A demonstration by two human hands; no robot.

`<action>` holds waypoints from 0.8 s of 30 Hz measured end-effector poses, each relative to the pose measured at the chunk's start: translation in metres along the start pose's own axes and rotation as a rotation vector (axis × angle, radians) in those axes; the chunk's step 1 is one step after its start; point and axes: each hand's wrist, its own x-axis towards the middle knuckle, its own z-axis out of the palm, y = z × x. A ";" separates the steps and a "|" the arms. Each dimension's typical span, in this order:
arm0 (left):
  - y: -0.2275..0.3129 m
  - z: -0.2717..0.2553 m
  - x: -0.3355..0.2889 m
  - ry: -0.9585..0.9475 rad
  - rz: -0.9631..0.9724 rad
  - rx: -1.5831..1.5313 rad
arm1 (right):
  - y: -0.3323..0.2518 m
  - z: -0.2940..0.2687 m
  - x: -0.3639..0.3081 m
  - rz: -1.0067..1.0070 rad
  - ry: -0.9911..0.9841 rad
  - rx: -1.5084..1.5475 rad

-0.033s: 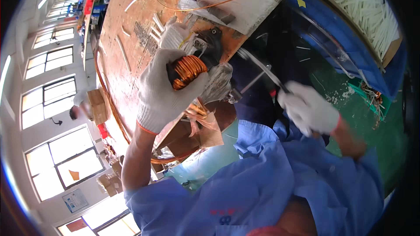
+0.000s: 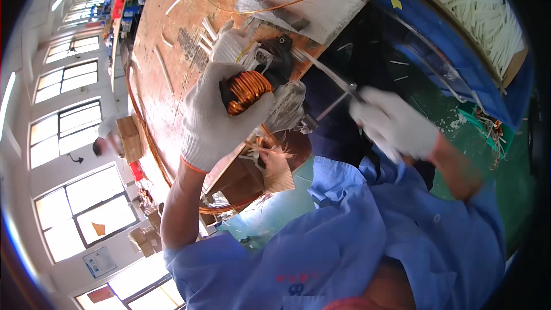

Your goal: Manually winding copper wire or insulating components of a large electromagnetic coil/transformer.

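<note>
My left hand (image 2: pixel 209 117), in a white knit glove, is closed around a ring-shaped coil of copper wire (image 2: pixel 248 92). The coil is held against a bench vise (image 2: pixel 279 51), whose near part is wrapped in crumpled whitish covering (image 2: pixel 288 103). Out to the right, my gloved right hand (image 2: pixel 393 123) grips a long, slim metal tool (image 2: pixel 326 70), its kind unclear from blur. The tool's far end points toward the vise, apart from the coil. Below it slants the vise's handle bar (image 2: pixel 333 106).
A white glove (image 2: pixel 229 46) and white tubes (image 2: pixel 166 69) lie on the worn wooden bench (image 2: pixel 155 28). A dark-handled tool (image 2: pixel 284 16) rests on a white sheet. At right stands a blue bin (image 2: pixel 413 40) beside a box of white strips (image 2: pixel 479 17). Cardboard (image 2: pixel 278 172) sits below the bench edge.
My right hand has moved left and slightly farther away, bringing the tool's end nearer the vise. My left hand and the coil stay nearly in place.
</note>
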 end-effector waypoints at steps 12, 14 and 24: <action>0.001 0.002 0.001 0.021 0.013 0.038 | 0.012 0.100 0.023 -0.615 0.150 -0.399; 0.002 0.002 0.001 0.031 0.014 0.010 | 0.028 0.125 0.025 -0.641 0.223 -0.156; 0.016 -0.008 0.007 -0.089 -0.097 -0.080 | 0.032 0.126 0.027 -0.380 0.052 0.203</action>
